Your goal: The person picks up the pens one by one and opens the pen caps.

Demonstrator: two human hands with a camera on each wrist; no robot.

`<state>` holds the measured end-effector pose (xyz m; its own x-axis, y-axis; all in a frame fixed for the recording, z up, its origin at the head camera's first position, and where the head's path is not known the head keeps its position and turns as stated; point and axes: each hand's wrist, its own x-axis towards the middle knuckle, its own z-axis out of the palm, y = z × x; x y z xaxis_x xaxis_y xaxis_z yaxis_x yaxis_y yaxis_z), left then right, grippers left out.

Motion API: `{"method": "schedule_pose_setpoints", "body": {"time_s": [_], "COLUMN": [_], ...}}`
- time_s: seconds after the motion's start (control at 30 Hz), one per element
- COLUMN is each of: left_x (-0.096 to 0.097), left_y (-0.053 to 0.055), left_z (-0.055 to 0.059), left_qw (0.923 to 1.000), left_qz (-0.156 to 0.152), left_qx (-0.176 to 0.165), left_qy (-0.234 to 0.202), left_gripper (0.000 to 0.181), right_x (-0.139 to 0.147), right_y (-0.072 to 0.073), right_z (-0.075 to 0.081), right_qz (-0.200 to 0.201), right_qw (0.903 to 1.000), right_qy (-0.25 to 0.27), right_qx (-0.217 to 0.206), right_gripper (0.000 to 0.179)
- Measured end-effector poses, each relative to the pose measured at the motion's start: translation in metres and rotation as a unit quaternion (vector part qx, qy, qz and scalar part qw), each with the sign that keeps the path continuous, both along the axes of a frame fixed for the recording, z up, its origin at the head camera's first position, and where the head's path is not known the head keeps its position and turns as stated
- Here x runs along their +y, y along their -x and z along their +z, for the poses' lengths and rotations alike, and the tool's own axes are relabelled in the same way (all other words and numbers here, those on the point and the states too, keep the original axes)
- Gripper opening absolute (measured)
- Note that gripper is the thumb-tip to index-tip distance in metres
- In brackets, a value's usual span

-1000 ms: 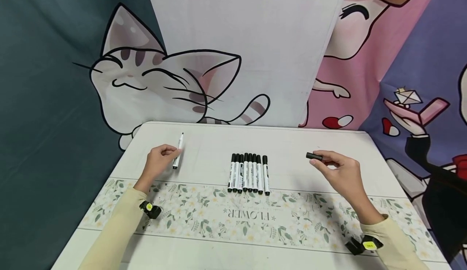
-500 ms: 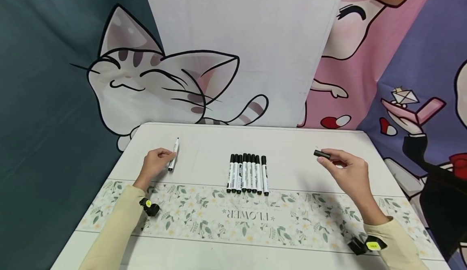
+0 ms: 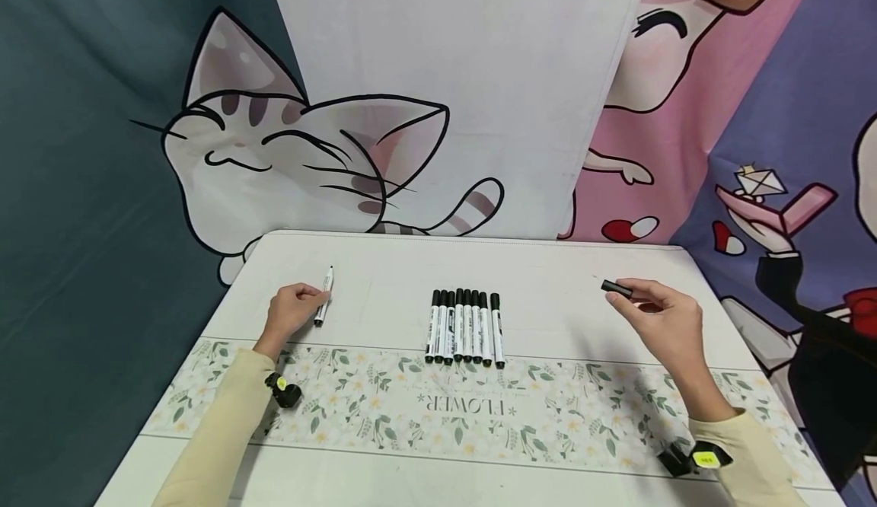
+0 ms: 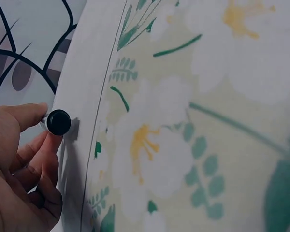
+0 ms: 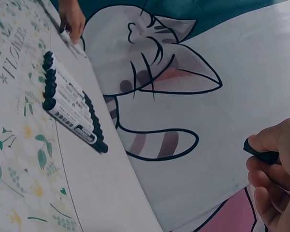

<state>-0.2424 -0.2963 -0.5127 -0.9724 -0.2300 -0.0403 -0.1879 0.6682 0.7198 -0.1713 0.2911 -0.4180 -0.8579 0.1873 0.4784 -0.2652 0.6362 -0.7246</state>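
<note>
My left hand pinches an uncapped white marker between thumb and fingers at the table's left side. The marker's dark tip points away, and in the left wrist view its round black end faces the camera. Over on the right, my right hand pinches a black marker cap by its end. That same cap shows between thumb and fingertips in the right wrist view. Between the hands, a row of several capped markers lies side by side, black caps toward the back; the rightmost sits slightly apart.
The white table carries a floral band with upside-down FLOWER lettering across its front part. A cloth backdrop with a cartoon cat hangs right behind the table's back edge.
My right hand with the cap has moved to the right, away from the markers. The left hand with its marker has shifted slightly left and toward me. The marker row stays put.
</note>
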Motion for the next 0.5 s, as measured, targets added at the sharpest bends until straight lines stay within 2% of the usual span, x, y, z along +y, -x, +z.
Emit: {"method": "schedule_pose_setpoints", "body": {"time_s": [0.13, 0.5], "left_x": [0.0, 0.001], "left_y": [0.002, 0.003], "left_z": [-0.003, -0.004], "left_qw": [0.9999, 0.9999], "left_qz": [0.008, 0.005], "left_qx": [-0.006, -0.009], "left_qy": [0.004, 0.013], "left_gripper": [0.042, 0.042], "right_x": [0.003, 0.014], "right_y": [0.001, 0.008], "right_z": [-0.001, -0.003], "right_qz": [-0.01, -0.031], "right_qw": [0.9999, 0.9985], "right_qy": [0.003, 0.02], "right_qx": [-0.007, -0.042], "right_gripper": [0.025, 0.031]}}
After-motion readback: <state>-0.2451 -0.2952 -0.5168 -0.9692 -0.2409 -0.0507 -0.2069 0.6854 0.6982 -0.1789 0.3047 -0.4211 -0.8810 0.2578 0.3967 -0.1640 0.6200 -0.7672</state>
